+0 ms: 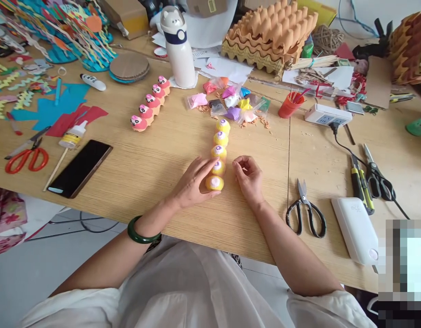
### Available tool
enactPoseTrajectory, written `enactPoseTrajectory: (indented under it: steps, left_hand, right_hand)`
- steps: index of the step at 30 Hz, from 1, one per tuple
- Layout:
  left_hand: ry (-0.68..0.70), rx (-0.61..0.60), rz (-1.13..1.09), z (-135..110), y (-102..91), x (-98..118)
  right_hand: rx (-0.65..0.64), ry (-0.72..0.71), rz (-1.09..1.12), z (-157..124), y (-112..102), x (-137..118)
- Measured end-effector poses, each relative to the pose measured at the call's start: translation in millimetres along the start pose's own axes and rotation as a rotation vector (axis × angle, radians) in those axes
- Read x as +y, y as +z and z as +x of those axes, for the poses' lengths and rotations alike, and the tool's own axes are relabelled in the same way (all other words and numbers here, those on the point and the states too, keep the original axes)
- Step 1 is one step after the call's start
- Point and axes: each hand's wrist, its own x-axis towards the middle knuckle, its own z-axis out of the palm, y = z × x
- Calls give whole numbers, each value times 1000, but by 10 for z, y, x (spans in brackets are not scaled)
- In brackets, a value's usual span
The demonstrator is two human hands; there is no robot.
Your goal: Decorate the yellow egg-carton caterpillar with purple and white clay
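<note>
A yellow egg-carton strip (pixel 220 138) stands upright on the table before me, its several bumps each topped with a whitish pad; purple rings show on most of them. My left hand (pixel 193 182) steadies it from the left, with fingers across one of the nearer bumps and the thumb by the front end. To the strip's right, a little apart, my right hand (pixel 248 175) has its fingers curled in toward the thumb; anything between them is too small or hidden to make out. A second strip in pink and red (pixel 146 110), with face-like details, sits farther left.
Colourful clay packets (pixel 232 107) lie beyond the yellow strip, beside an orange cup (pixel 290 105). A phone (pixel 80 168) and red-handled scissors (pixel 27 157) are at left. Black-handled scissors (pixel 304 207) and a white power bank (pixel 355 230) lie at right. Egg trays (pixel 270 38) and a bottle (pixel 180 59) stand behind.
</note>
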Motion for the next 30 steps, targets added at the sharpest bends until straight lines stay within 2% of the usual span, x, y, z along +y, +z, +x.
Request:
enactPoseTrajectory:
  steps: [5, 10, 13, 16, 22, 30]
  left_hand:
    - [37, 41, -10, 223, -51, -83]
    - [-91, 242, -86, 588, -26, 43]
    - [-87, 255, -114, 722, 47, 50]
    - [-38, 245, -165, 706, 105, 25]
    - [86, 330, -233, 588, 158, 110]
    - [47, 353, -234, 555, 91, 183]
  right_hand:
    - [7, 19, 36, -23, -2, -10]
    - [-55, 70, 226, -21, -9, -39]
    - [-80, 118, 324, 0, -24, -36]
    - [-113, 148, 358, 3, -30, -39]
    - [-160, 132, 305, -115, 20, -120]
    - [-137, -36, 112, -233, 3, -121]
